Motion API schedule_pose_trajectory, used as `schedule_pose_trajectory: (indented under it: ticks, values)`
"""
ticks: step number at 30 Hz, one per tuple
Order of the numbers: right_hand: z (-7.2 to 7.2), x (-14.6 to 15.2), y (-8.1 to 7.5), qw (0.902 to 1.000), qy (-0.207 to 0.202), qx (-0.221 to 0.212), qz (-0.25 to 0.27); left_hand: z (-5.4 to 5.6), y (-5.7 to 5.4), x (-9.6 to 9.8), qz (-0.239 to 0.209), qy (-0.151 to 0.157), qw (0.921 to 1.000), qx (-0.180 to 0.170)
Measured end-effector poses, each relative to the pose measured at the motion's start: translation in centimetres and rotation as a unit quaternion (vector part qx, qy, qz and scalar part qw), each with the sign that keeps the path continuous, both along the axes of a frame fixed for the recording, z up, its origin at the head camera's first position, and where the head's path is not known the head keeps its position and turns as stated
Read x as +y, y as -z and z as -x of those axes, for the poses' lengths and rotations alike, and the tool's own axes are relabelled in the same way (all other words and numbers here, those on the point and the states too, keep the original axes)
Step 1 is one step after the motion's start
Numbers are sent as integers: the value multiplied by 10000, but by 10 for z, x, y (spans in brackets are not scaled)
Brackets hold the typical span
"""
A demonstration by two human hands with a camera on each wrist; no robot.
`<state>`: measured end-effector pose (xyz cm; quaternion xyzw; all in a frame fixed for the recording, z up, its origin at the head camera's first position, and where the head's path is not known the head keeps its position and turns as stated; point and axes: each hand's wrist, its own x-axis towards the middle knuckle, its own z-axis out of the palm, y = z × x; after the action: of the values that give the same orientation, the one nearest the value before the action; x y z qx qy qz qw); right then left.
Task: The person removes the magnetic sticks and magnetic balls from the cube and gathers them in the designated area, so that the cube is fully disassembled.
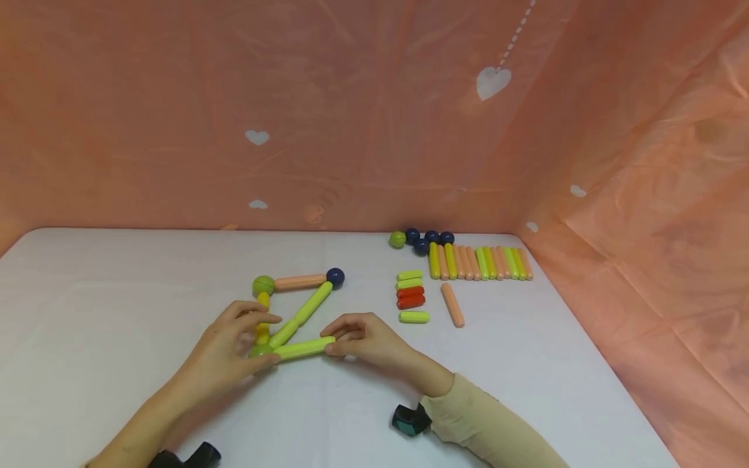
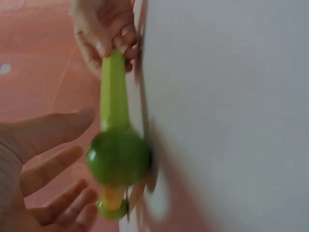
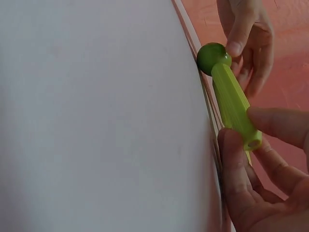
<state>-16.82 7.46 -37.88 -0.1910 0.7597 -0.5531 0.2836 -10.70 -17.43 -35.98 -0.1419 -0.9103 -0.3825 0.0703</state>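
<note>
My right hand [image 1: 365,341] pinches the free end of a light green toy rod [image 1: 301,349] between thumb and fingers. That rod's other end meets a green ball [image 2: 118,158]. Around this ball is my left hand [image 1: 231,344], its thumb and fingers spread and fairly straight, seen apart from the ball in the left wrist view. From the same ball a yellow rod [image 1: 262,335] runs to a far green ball [image 1: 263,285], partly hidden by the left fingers. A tan rod [image 1: 300,282] joins that far ball to a dark blue ball [image 1: 335,277]. A diagonal light green length [image 1: 310,305] links the blue ball to the near green one.
Right of the frame lie several short green and red rods [image 1: 411,302] and a single tan rod [image 1: 452,305]. Behind them stretches a row of longer rods [image 1: 468,262], with several dark blue balls [image 1: 421,246] and a green ball [image 1: 397,239] at the table's back edge.
</note>
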Motion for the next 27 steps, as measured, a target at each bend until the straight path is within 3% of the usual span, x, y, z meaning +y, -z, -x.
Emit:
schedule_pose_trajectory:
  ticks: [4, 9, 21, 24, 27]
  values:
    - [0, -3, 0, 9999, 4, 142, -51, -4, 3, -10, 66, 61, 9998, -166]
    - [-1, -9, -2, 9992, -63, 356, -148, -7, 8, -14, -171, 109, 9985, -505]
    - [-1, -7, -7, 9924, -376, 1132, -288, -5, 4, -15, -306, 111, 9951, -929]
    - [0, 0, -8, 9916, -152, 1208, -440, -7, 4, -16, -269, 62, 9945, -1014]
    - [1, 12, -9, 9933, 262, 1021, -470, -10, 6, -18, -207, 77, 9946, -1012]
